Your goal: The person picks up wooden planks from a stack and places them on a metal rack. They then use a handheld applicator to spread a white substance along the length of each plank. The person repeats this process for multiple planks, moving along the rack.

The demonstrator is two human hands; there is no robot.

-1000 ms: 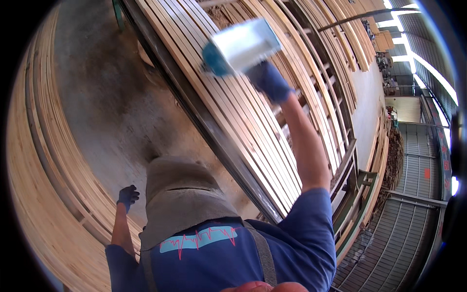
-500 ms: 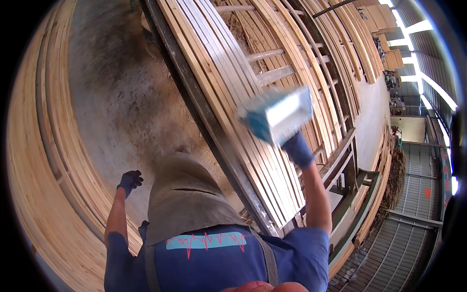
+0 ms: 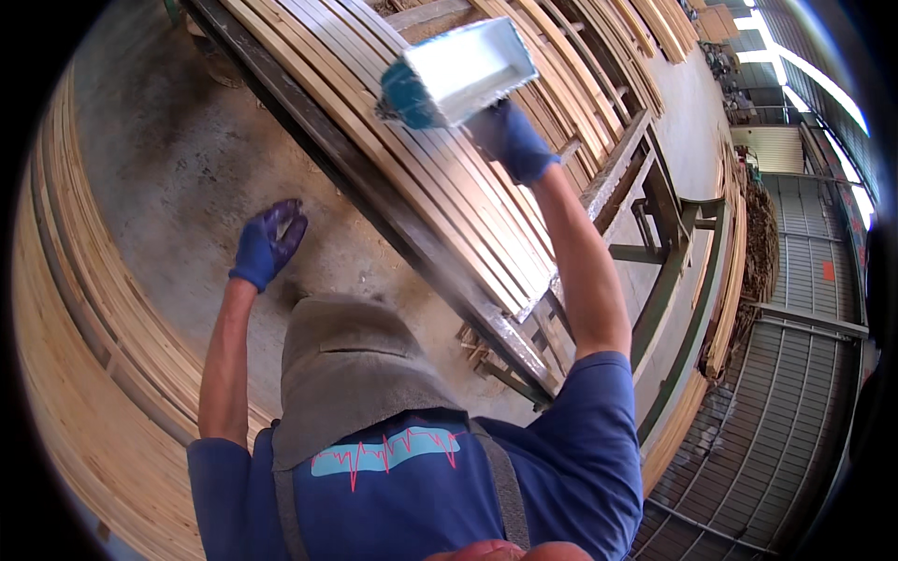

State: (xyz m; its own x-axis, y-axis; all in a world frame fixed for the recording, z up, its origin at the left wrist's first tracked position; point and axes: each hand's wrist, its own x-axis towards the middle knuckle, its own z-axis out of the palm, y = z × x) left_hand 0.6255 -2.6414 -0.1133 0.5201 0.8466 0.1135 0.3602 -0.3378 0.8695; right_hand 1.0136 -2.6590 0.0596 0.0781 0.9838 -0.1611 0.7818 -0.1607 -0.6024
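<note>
In my right hand [image 3: 510, 140], gloved in blue, is a box-shaped hand tool [image 3: 463, 70] with a white inside and a teal-blue end. My fingers are closed around its near side and partly hidden by it. The tool is over a row of long narrow wooden strips [image 3: 440, 192] laid side by side; whether it touches them I cannot tell. Over the floor to the left, my left hand [image 3: 268, 245] wears a blue glove with a dark palm. Its fingers are apart and hold nothing.
A dark metal rail [image 3: 374, 215] edges the strips on my side. More timber [image 3: 585, 70] lies on the rack beyond. Stacked boards [image 3: 94, 365] curve along the left. A green metal frame [image 3: 683, 309] stands at the right, and wood scraps [image 3: 482, 355] lie under the rack's near end.
My right hand has carried the box-shaped tool farther away and to the left along the strips. My left hand has risen forward from beside my apron, its fingers spread. The whole view has shifted slightly.
</note>
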